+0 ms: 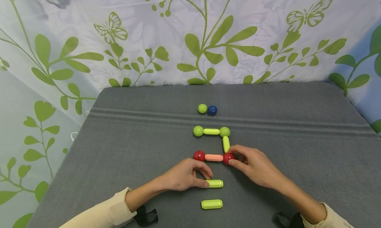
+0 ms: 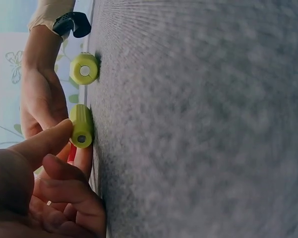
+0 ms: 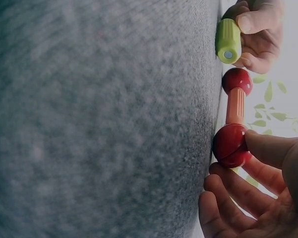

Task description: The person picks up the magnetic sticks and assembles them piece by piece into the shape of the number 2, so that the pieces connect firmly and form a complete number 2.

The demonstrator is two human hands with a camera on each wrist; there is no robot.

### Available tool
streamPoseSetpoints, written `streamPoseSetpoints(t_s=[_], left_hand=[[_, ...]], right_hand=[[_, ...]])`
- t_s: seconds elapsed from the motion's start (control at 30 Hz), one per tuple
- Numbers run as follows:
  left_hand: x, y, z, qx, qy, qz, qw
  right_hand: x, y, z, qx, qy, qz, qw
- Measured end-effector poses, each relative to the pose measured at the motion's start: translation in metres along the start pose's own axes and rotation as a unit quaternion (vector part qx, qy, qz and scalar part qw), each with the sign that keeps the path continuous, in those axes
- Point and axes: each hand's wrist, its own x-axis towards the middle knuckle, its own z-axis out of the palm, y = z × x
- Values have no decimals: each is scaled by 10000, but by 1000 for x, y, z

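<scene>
My right hand (image 1: 259, 166) pinches a glossy red ball (image 3: 231, 145) between thumb and fingers. That ball sits at the right end of a salmon-pink rod (image 1: 214, 158), whose left end meets another red ball (image 1: 199, 156). From the gripped ball, a yellow-green rod (image 1: 226, 144) runs up to a green ball (image 1: 225, 131). A further rod (image 1: 211, 131) joins it to a green ball (image 1: 198, 131) on the left. My left hand (image 1: 187, 175) has its thumb against the left end of a loose yellow-green rod (image 1: 215, 183), the other fingers loosely bent above it.
Another loose yellow-green rod (image 1: 212, 204) lies nearer me. A green ball (image 1: 202, 108) and a dark blue ball (image 1: 212, 110) sit side by side farther back. Everything is on a grey cloth-covered table (image 1: 134, 138), backed by a leaf-print curtain (image 1: 148, 29).
</scene>
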Motion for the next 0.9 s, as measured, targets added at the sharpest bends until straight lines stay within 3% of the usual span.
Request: streamPoseSetpoints(t_s=[0.23, 0.6, 0.9], left_hand=[[-7, -3, -7, 265, 71, 45, 9996], [-28, -10, -31, 465, 74, -237, 9986], [-28, -2, -23, 1275, 361, -231, 9909]], right_hand=[[0, 0, 1, -26, 32, -17, 10000], [0, 2, 1, 36, 75, -109, 9999], [0, 2, 1, 20, 51, -107, 9999]])
